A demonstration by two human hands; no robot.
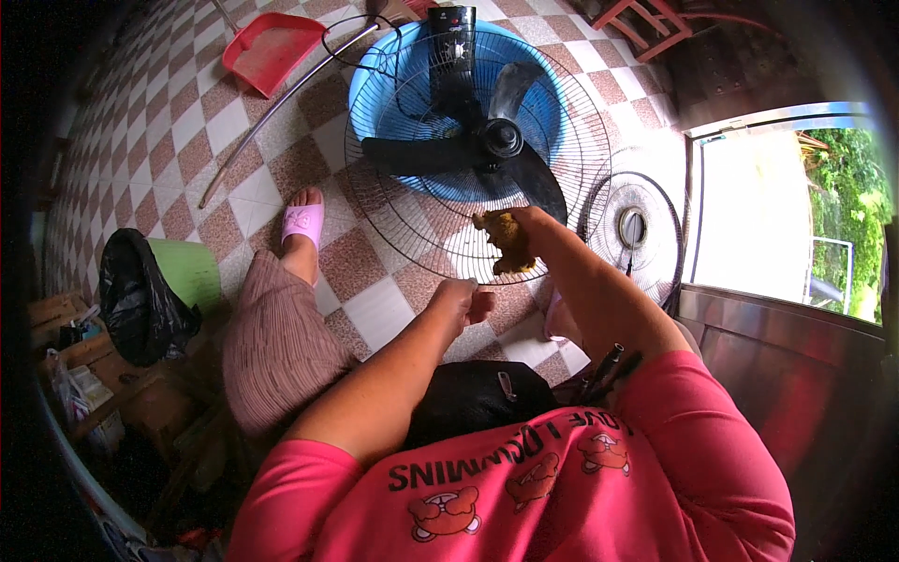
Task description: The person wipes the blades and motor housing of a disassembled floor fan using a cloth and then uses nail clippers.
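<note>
A black fan motor head (451,63) with dark blades (414,156) and a wire rear grille (393,246) rests over a blue plastic basin (372,91). My right hand (535,228) holds a yellow-brown, ragged cloth or sponge (507,246) against or just above the grille's near side. With its fingers curled, my left hand (460,303) is at the grille's near edge; whether it grips the wire rim cannot be told. To the right of the basin stands a round front grille (602,239) with a centre disc.
A red dustpan (281,46) and a long metal pole (274,123) lie on the checkered tile floor beyond the left foot. A green bin (184,270) with a black bag stands at the left. Red wooden furniture (650,28) is at upper right, a metal-framed door (779,309) at right.
</note>
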